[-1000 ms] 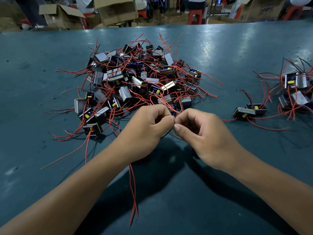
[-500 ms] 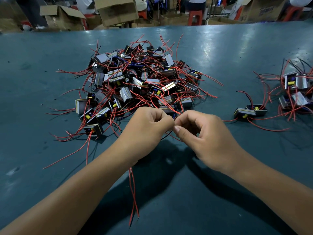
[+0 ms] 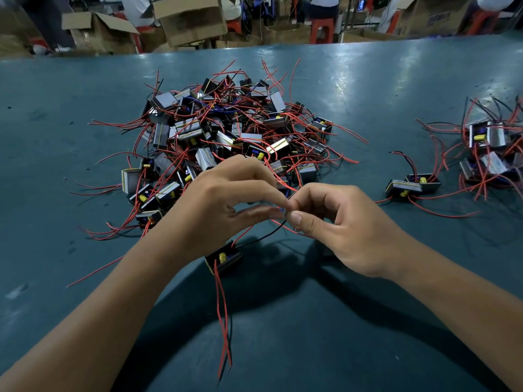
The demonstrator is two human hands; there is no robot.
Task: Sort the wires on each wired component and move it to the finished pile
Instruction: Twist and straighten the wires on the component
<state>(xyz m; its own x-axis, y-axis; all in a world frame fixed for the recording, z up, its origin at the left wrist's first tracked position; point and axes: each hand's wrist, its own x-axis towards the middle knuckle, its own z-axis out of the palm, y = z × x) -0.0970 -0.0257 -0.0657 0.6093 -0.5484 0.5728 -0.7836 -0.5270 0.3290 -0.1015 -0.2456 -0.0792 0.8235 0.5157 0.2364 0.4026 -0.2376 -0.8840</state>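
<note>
A small wired component with a yellow part lies on the table below my left wrist. Two red wires trail from it toward me, and a red and a black wire run up to my fingers. My left hand and my right hand meet fingertip to fingertip, each pinching those wire ends. Behind my hands sits a large tangled pile of the same components. A smaller pile lies at the far right, with two components just left of it.
The dark green table stretches to a far edge. Beyond it stand cardboard boxes and red stools. Loose red wire ends fan out around the large pile.
My left hand has opened its fist and lifted, so the component that it covered now shows on the table. Both hands still pinch the wires where they meet.
</note>
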